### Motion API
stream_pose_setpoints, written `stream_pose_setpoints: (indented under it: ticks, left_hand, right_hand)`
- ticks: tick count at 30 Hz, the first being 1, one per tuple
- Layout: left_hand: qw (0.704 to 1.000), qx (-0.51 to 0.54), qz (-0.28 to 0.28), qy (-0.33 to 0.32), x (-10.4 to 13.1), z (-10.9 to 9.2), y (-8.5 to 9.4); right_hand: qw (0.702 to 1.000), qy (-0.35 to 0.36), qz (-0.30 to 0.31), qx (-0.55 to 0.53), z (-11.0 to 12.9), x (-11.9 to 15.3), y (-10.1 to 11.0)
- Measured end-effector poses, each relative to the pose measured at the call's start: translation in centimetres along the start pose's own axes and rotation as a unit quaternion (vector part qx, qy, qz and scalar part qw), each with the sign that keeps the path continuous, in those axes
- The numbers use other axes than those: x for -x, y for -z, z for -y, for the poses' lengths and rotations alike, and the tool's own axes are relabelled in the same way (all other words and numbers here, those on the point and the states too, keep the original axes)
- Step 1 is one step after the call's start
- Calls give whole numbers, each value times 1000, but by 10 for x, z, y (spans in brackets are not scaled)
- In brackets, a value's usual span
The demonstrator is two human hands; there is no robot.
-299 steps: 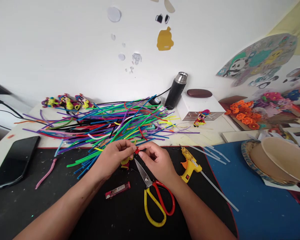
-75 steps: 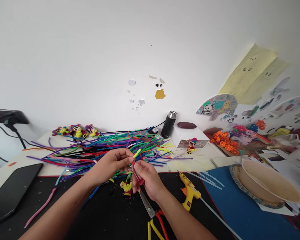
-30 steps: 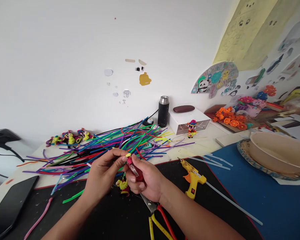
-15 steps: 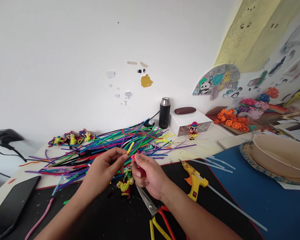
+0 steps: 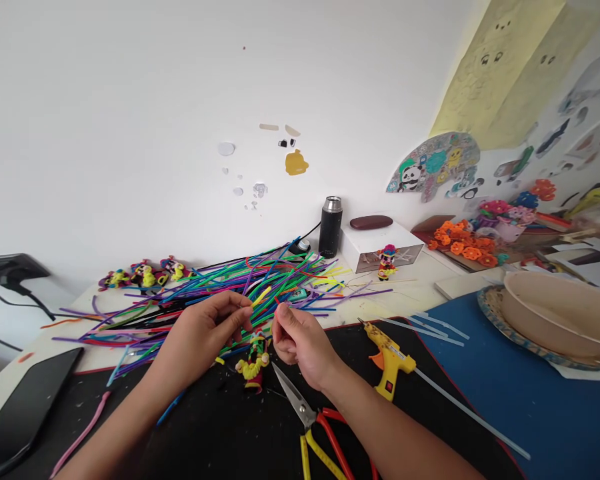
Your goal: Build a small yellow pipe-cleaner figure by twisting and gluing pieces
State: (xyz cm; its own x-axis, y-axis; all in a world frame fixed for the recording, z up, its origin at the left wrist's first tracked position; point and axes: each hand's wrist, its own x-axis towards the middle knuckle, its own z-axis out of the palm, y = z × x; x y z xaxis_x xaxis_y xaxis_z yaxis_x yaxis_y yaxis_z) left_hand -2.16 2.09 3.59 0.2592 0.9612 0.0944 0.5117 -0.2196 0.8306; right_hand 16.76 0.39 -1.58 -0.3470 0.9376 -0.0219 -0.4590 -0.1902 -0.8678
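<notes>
My left hand [image 5: 200, 337] is closed in a pinch, with a short yellow pipe cleaner [image 5: 261, 297] sticking out past the fingertips. Just to its right, my right hand [image 5: 304, 343] is curled with the thumb on top. A bit of red shows at that thumb's tip; most of what it grips is hidden by the fingers. Below and between both hands stands a small pipe-cleaner figure [image 5: 254, 367] in yellow, red and green on the black mat [image 5: 220, 433]. Scissors [image 5: 305, 415] with red and yellow handles lie beside my right wrist, blades pointing away.
Loose colourful pipe cleaners [image 5: 180, 293] are heaped behind my hands. A yellow glue gun [image 5: 393, 360] lies right of my right forearm. Farther back are a black flask [image 5: 331, 230], a white box [image 5: 380, 243] and another figure [image 5: 387, 263]. A phone-like black slab [image 5: 35, 407] lies left.
My hands have drawn slightly apart, the right one shifting a little to the right. The pink and red in its grip now show less. The view has tilted a little.
</notes>
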Motion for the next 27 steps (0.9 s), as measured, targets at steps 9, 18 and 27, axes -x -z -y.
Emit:
stream_pose_setpoints:
  ticks: [9,18,27]
  left_hand:
    - [1000,12,27,-9,3,-2,-6]
    - [997,61,45,27,1,1,-3]
    - [978,140,82,132,3,-24,-2]
  right_hand:
    - [997,4,-58,48,-6,-3,0]
    - [981,39,-107,158,-19,-7,11]
    - [963,81,-126,222,-23,-10,14]
